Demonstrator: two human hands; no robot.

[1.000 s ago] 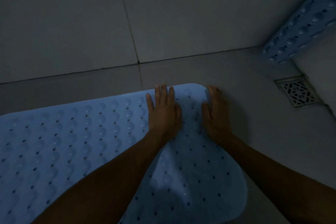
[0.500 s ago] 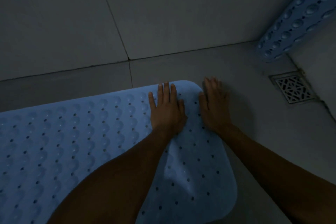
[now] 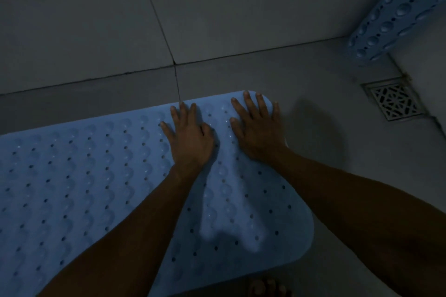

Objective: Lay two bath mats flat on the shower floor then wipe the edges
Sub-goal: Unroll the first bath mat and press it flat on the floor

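Note:
A light blue bath mat (image 3: 72,176) with rows of small holes and bumps lies on the grey shower floor, its rounded far right corner near the wall. My left hand (image 3: 188,137) presses flat on the mat close to its far edge, fingers straight. My right hand (image 3: 258,128) presses flat on the far right corner, fingers spread. A slight ripple shows in the mat between my forearms. A second blue mat (image 3: 398,12), bumpy side out, leans against the wall in the upper right corner.
A square metal floor drain (image 3: 392,99) sits in the floor to the right of the mat. Grey tiled wall (image 3: 217,7) rises behind the mat. My toes (image 3: 265,288) show at the bottom edge. Bare floor (image 3: 337,152) lies between mat and drain.
My right hand has shifted from the mat's right edge and bare floor onto the mat's far right corner. My left hand stays pressed flat. The view has tilted slightly.

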